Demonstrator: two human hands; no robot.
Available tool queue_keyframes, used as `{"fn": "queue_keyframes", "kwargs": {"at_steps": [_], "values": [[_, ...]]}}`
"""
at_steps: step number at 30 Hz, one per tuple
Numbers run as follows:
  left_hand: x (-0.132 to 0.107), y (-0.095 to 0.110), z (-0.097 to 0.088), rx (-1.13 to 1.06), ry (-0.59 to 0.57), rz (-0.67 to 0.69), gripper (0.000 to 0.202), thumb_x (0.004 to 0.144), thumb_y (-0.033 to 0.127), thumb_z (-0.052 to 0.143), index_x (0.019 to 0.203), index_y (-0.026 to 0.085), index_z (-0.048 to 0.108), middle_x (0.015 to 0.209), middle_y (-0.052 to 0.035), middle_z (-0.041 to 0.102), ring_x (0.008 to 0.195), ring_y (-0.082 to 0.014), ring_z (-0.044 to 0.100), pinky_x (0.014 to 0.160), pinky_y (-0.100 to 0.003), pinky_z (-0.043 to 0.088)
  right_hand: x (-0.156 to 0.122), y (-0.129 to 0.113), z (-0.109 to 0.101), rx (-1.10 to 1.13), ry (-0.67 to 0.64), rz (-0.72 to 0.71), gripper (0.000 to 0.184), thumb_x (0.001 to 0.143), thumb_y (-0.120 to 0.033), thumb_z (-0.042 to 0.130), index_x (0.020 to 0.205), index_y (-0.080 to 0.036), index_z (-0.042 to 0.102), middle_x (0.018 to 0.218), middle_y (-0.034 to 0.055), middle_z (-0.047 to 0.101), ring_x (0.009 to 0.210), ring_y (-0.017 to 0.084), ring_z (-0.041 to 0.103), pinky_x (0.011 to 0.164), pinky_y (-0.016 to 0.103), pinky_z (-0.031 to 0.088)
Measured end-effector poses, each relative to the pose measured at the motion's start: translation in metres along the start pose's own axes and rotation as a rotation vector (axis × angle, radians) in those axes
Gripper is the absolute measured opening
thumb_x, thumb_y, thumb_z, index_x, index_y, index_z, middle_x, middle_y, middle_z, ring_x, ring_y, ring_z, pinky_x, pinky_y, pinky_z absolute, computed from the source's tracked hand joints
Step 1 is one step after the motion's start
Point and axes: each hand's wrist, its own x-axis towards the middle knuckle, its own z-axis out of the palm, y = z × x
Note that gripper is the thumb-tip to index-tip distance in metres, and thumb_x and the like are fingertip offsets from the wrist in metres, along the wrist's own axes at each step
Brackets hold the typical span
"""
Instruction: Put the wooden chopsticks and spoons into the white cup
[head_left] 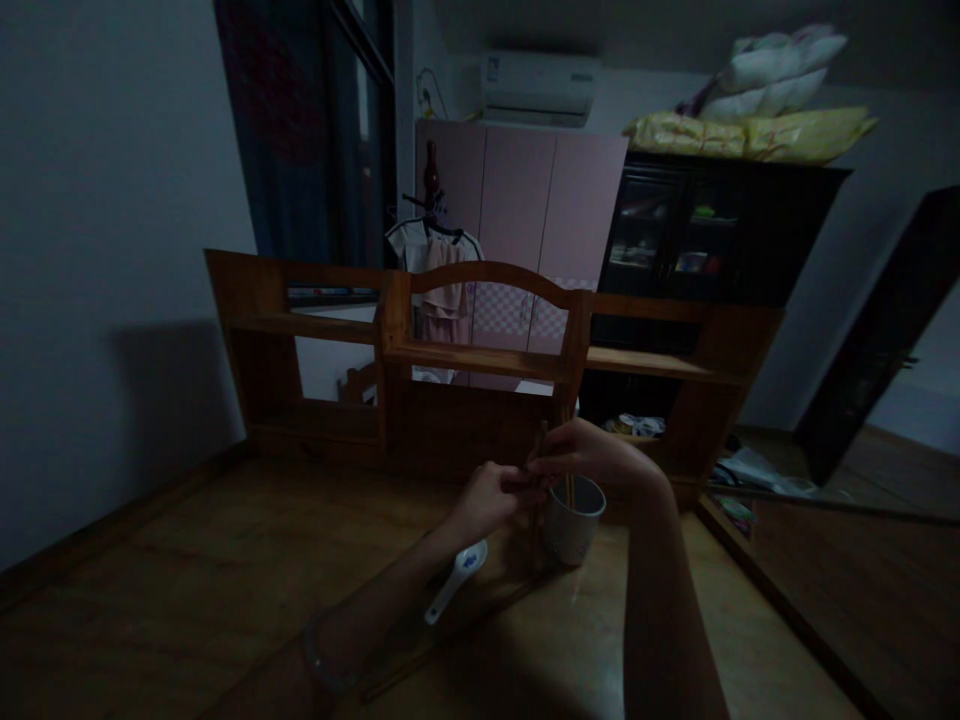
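Observation:
My left hand (489,498) and my right hand (581,452) meet just above a white cup (574,525) on the wooden desk (225,580). Both hands are closed on a bundle of brown chopsticks (540,450) held upright. A few sticks (569,490) stand inside the cup under my right hand. A white ceramic spoon (455,582) with a blue pattern lies on the desk below my left wrist. A bracelet (324,655) circles my left forearm.
A wooden shelf unit (480,350) stands along the back of the desk. Behind it are a pink wardrobe (551,200), hanging clothes (442,270) and a dark glass cabinet (697,230) with bedding on top. The room is dim.

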Motion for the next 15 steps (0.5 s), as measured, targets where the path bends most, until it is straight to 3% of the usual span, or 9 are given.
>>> {"fn": "queue_keyframes", "kwargs": {"at_steps": [15], "values": [[0.0003,-0.0024,0.0011,-0.055,-0.021,-0.028,0.029,0.073,0.032,0.070,0.093,0.012,0.075,0.091,-0.0068,0.074,0.089,-0.0252,0.066,0.075,-0.028,0.048,0.0005,0.0020,0.0018,0.025,-0.006,0.031,0.032,0.083,-0.044,0.068,0.089,-0.013,0.072,0.077,0.0053,0.070,0.072,0.020,0.065,0.062,0.024,0.050]]}}
